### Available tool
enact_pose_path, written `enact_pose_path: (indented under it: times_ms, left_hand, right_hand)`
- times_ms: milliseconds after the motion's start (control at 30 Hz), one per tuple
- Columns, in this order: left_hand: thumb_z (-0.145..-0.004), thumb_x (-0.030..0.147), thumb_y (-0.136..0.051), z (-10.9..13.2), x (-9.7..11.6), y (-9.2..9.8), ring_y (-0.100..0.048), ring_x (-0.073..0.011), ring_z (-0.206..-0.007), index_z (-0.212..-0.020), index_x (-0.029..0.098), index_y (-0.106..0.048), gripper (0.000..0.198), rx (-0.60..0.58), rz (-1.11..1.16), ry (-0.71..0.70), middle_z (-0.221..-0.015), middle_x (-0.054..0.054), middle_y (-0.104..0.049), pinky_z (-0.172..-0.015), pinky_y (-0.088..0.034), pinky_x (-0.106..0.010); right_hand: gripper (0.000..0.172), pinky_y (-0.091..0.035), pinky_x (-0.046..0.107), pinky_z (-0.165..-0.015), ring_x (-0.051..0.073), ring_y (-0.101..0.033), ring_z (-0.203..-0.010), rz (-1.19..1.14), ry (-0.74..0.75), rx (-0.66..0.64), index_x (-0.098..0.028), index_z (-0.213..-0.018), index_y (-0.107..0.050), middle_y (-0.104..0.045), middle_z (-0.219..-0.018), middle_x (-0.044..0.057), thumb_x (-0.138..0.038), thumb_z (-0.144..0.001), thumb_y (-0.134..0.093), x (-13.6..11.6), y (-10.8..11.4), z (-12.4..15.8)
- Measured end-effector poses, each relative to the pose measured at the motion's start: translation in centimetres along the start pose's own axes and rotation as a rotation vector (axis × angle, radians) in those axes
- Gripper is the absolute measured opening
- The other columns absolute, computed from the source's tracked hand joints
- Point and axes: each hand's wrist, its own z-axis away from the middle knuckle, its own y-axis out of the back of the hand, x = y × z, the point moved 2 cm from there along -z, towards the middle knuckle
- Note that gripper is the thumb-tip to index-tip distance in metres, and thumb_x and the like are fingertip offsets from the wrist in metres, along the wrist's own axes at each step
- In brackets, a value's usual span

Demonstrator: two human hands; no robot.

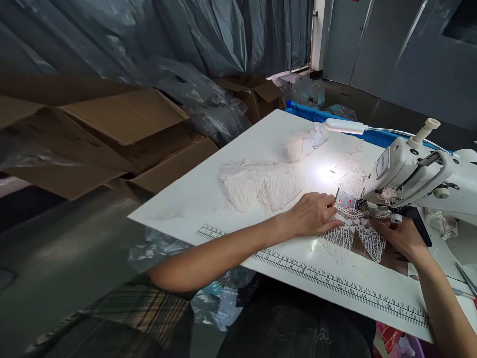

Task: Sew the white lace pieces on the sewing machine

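Observation:
A strip of white lace [367, 224] with pointed, fringed ends lies beneath the needle area of a white sewing machine [395, 171]. My left hand [315, 215] is at the lace's left end, fingers bent and closed on its edge beside the presser foot. On the other side, my right hand [404, 237] pinches the lace's right end between thumb and fingers, below the machine head. A bright lamp [345, 126] lights the table just behind the needle. The fingertips are partly hidden by the lace.
More lace pieces [261, 186] lie flat to the left on the white table [194, 209], with a bundled pale roll [303, 144] behind them. A printed ruler [316, 276] runs along the front edge. Scissors [465, 278] rest at far right. Cardboard boxes [122, 119] stand left.

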Motion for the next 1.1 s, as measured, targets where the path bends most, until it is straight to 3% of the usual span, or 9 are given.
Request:
enact_pose_path:
  times_ms: [100, 200, 400, 467, 567, 700, 800, 933, 1100]
  left_hand:
    - [-0.105, 0.042, -0.033, 0.0, 0.0, 0.2, -0.059, -0.0149, -0.070, -0.093, 0.012, -0.069, 0.049, 0.114, 0.127, 0.044, -0.088, -0.010, -0.066, -0.054, -0.044, -0.026]
    - [-0.102, 0.054, -0.034, -0.3, 0.3, 0.9, -0.060, -0.0137, -0.066, -0.110, 0.011, -0.068, 0.056, 0.104, 0.474, 0.215, -0.086, -0.009, -0.068, -0.052, -0.046, -0.024]
    - [-0.094, 0.070, -0.029, -0.5, 0.6, 1.8, -0.059, -0.0105, -0.048, -0.125, 0.011, -0.060, 0.073, -0.290, 1.165, 0.626, -0.069, -0.003, -0.065, -0.048, -0.046, -0.021]
    - [-0.091, 0.071, -0.038, -0.5, 0.3, 1.9, -0.061, -0.0127, -0.054, -0.131, 0.010, -0.056, 0.076, -0.314, 1.128, 0.681, -0.072, -0.004, -0.066, -0.052, -0.046, -0.023]
    - [-0.082, 0.060, -0.060, -0.3, 0.0, 1.4, -0.062, -0.0157, -0.066, -0.134, 0.009, -0.055, 0.073, -0.270, 0.925, 0.661, -0.078, -0.004, -0.066, -0.057, -0.044, -0.025]
    - [-0.081, 0.039, -0.063, -0.2, 0.0, 0.5, -0.061, -0.0153, -0.071, -0.129, 0.012, -0.060, 0.055, -0.230, 0.812, 0.618, -0.080, -0.003, -0.066, -0.063, -0.046, -0.026]
    - [-0.082, 0.037, -0.065, -0.3, -0.2, 0.3, -0.061, -0.0138, -0.069, -0.127, 0.014, -0.062, 0.051, -0.205, 0.794, 0.671, -0.085, -0.003, -0.068, -0.064, -0.048, -0.026]
    - [-0.085, 0.044, -0.065, -0.6, -0.8, 0.9, -0.060, -0.0120, -0.060, -0.130, 0.015, -0.060, 0.054, -0.215, 0.746, 0.770, -0.092, -0.005, -0.071, -0.066, -0.049, -0.028]
    - [-0.078, 0.047, -0.072, -0.8, -1.2, 1.1, -0.065, -0.0161, -0.070, -0.135, 0.016, -0.056, 0.067, -0.339, 0.715, 0.724, -0.108, -0.010, -0.070, -0.067, -0.050, -0.029]
  right_hand:
    - [0.038, -0.038, 0.028, -0.049, 0.014, -0.050, -0.052, -0.086, 0.028, 0.026, -0.019, -0.065, -0.060, -0.056, -0.053, -0.001, -0.056, -0.067, -0.068, 0.0, -0.7, 0.5]
    - [0.044, -0.045, 0.029, -0.053, 0.017, -0.058, -0.059, -0.310, 0.037, 0.021, -0.016, -0.078, -0.066, -0.065, -0.065, 0.004, -0.059, -0.069, -0.068, -1.0, -2.3, 1.8]
    - [0.061, -0.050, 0.026, -0.051, 0.016, -0.065, -0.064, -0.612, 0.130, -0.298, -0.016, -0.110, -0.066, -0.071, -0.080, 0.007, -0.064, -0.072, -0.070, -4.4, -4.7, 3.4]
    - [0.057, -0.053, 0.027, -0.055, 0.017, -0.067, -0.069, -0.562, 0.185, -0.303, -0.017, -0.114, -0.065, -0.072, -0.086, 0.009, -0.063, -0.079, -0.064, -4.3, -4.3, 3.0]
    - [0.043, -0.055, 0.032, -0.061, 0.017, -0.065, -0.065, -0.258, 0.282, -0.141, -0.019, -0.113, -0.067, -0.073, -0.085, 0.008, -0.052, -0.090, -0.053, -2.9, -3.2, 1.9]
    - [0.034, -0.058, 0.035, -0.070, 0.020, -0.067, -0.079, 0.161, 0.628, -0.044, -0.022, -0.121, -0.066, -0.070, -0.099, 0.010, -0.031, -0.096, -0.046, -1.6, -3.1, 1.4]
    - [0.035, -0.059, 0.037, -0.072, 0.023, -0.065, -0.088, 0.325, 0.831, 0.022, -0.021, -0.125, -0.065, -0.063, -0.109, 0.014, -0.025, -0.095, -0.047, -1.1, -4.0, 1.4]
    - [0.036, -0.059, 0.040, -0.074, 0.023, -0.062, -0.088, 0.380, 0.866, 0.087, -0.018, -0.127, -0.063, -0.060, -0.106, 0.015, -0.024, -0.097, -0.044, -0.6, -5.0, 1.1]
    - [0.038, -0.057, 0.044, -0.081, 0.025, -0.060, -0.093, 0.340, 0.848, 0.077, -0.020, -0.130, -0.061, -0.061, -0.106, 0.015, -0.023, -0.098, -0.041, -0.5, -5.2, 1.3]
